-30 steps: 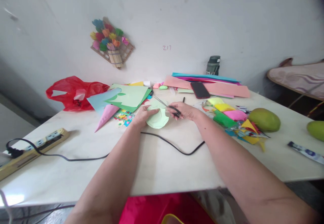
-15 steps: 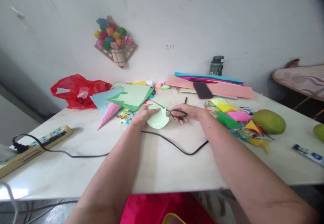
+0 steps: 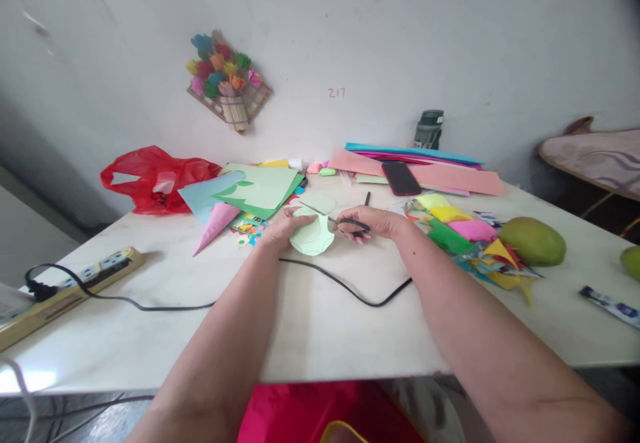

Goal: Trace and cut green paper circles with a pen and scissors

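Note:
My left hand (image 3: 289, 225) pinches a round pale green paper cutout (image 3: 313, 237) by its left edge, thumb on top. Curved lines are drawn on the paper, and its right side has a notched edge. In my right hand (image 3: 367, 221) are black-handled scissors (image 3: 344, 221), fingers wrapped around the loops. The blades point left across the upper part of the cutout. Another pale green round piece (image 3: 320, 203) lies just behind on the table. A dark pen-like stick (image 3: 368, 198) lies beyond my right hand.
Left stand a red plastic bag (image 3: 155, 179), green sheets (image 3: 263, 186), a pink paper cone (image 3: 216, 226) and a power strip (image 3: 95, 283). Its black cord (image 3: 345, 293) crosses before my hands. Right lie a phone (image 3: 401, 179), colourful packets (image 3: 450, 214), paper scraps (image 3: 500, 266) and a green fruit (image 3: 533, 241).
The scissor handles have drawn closer together and the blades have closed up somewhat at the paper's upper edge. Both hands stay in nearly the same place.

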{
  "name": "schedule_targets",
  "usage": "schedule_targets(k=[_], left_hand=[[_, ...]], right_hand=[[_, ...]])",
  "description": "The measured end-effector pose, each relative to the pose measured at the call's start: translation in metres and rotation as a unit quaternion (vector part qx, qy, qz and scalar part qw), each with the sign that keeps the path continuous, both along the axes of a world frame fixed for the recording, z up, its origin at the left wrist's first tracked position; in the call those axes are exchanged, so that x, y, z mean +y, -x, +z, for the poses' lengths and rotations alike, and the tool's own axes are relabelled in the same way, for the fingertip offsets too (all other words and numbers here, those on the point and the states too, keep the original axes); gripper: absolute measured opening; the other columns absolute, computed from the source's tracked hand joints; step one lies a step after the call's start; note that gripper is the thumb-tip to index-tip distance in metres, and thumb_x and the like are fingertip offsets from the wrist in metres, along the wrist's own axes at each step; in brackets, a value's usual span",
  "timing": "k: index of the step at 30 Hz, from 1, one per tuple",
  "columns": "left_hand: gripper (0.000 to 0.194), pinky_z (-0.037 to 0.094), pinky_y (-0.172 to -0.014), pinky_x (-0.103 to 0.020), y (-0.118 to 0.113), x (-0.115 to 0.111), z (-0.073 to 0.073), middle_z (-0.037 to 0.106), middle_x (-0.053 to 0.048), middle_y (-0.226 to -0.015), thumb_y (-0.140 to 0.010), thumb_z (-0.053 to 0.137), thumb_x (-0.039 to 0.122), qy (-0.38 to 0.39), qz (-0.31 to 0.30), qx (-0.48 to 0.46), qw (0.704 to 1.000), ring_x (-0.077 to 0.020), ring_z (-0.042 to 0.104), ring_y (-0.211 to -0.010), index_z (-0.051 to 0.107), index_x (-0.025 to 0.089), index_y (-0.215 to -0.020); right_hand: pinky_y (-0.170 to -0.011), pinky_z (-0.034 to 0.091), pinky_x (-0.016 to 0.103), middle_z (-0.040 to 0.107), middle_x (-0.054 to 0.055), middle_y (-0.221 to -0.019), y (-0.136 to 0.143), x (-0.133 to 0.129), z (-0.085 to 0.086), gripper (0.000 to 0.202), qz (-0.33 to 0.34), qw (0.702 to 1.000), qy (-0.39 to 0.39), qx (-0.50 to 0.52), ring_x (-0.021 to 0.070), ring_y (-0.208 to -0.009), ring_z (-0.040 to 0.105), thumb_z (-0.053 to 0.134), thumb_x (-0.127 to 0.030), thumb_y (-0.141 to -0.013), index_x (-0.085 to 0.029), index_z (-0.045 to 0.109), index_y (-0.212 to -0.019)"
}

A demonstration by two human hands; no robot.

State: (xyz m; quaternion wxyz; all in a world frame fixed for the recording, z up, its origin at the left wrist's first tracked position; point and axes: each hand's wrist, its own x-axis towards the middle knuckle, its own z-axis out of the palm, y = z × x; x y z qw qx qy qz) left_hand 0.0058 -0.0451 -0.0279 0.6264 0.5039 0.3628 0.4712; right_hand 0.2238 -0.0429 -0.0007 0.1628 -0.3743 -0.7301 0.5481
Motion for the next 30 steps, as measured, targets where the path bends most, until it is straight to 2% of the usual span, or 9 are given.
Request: schedule_targets(k=[7, 13, 21, 30], left_hand=[[0.026, 0.052, -0.062, -0.03, 0.0007, 0.0009, -0.0012, 0.068, -0.004, -0.067, -0.056, 0.077, 0.024, 0.003, 0.006, 0.005, 1.0, -0.0189, 0.064, -0.059, 0.067, 0.012, -0.077], [0.026, 0.052, -0.061, -0.03, 0.0015, 0.0022, -0.0028, 0.069, -0.005, -0.068, -0.056, 0.077, 0.024, 0.007, 0.008, 0.004, 1.0, -0.0192, 0.064, -0.059, 0.067, 0.012, -0.077], [0.026, 0.052, -0.059, -0.029, 0.0017, 0.0038, -0.0041, 0.07, -0.006, -0.069, -0.055, 0.077, 0.021, 0.018, 0.02, -0.015, 1.0, -0.0198, 0.065, -0.061, 0.068, 0.011, -0.078], [0.024, 0.052, -0.057, -0.028, 0.0007, 0.0039, -0.0036, 0.069, -0.006, -0.068, -0.056, 0.077, 0.021, 0.021, 0.019, -0.025, 0.999, -0.0188, 0.065, -0.058, 0.068, 0.011, -0.076]], right_hand=[[-0.033, 0.024, 0.015, 0.054, -0.002, -0.053, -0.0014, 0.0015, -0.0018, 0.012, 0.004, 1.0, -0.018, -0.014, 0.0043, -0.039, 0.044, 0.053, -0.025, -0.07, -0.014, 0.056, -0.076], [-0.034, 0.022, 0.016, 0.053, -0.002, -0.052, -0.0022, 0.0053, -0.006, 0.013, 0.004, 1.0, -0.016, -0.01, 0.0045, -0.039, 0.044, 0.05, -0.021, -0.069, -0.013, 0.057, -0.077], [-0.034, 0.022, 0.017, 0.05, -0.003, -0.049, -0.0003, 0.007, -0.0087, 0.017, -0.008, 1.0, -0.008, 0.0, 0.0046, -0.037, 0.042, 0.052, -0.028, -0.071, -0.014, 0.058, -0.077], [-0.033, 0.02, 0.018, 0.05, -0.004, -0.047, 0.0029, 0.0046, -0.0071, 0.018, -0.024, 0.999, 0.015, 0.017, 0.0053, -0.036, 0.043, 0.049, -0.02, -0.068, -0.014, 0.059, -0.081]])
